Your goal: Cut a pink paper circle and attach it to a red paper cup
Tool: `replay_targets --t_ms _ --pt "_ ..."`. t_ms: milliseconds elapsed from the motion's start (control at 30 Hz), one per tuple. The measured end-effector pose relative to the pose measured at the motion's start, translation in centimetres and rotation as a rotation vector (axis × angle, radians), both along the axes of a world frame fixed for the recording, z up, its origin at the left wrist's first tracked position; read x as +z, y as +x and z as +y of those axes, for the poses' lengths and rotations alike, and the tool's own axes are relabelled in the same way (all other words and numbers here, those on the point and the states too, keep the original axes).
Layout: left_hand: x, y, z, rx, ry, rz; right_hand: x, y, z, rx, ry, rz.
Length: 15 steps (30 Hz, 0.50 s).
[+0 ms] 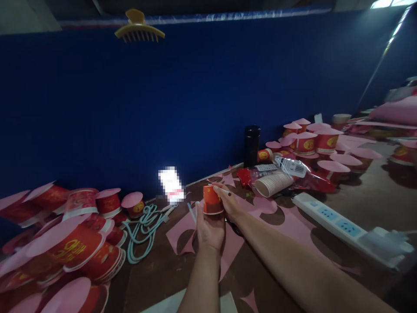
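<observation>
My left hand is wrapped round a small red paper cup, held upright over the brown table. My right hand pinches a thin white stick at the cup's rim, fingers closed on it. A thin bluish-white stick shows beside my left hand. Pink paper offcuts with round holes lie under both hands.
Red cups capped with pink discs are piled at the left and at the back right. A stack of plain cups lies on its side, beside a black flask. A white power strip, a coiled cable and a blue wall surround them.
</observation>
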State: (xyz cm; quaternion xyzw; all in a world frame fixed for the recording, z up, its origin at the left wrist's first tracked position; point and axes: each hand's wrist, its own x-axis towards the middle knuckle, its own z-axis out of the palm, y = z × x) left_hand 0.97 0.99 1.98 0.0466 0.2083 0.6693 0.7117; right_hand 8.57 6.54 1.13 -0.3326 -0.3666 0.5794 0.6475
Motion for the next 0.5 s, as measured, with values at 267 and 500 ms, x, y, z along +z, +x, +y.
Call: replay_targets --t_ms 267,500 --pt "-0.7 -0.4 3.0 0.032 -0.024 0.001 0.1 0.3 -0.2 -0.039 0.054 -0.143" --pt "-0.3 -1.1 3.9 -0.002 0.016 -0.005 0.1 -0.1 -0.7 -0.446 0.406 -0.581"
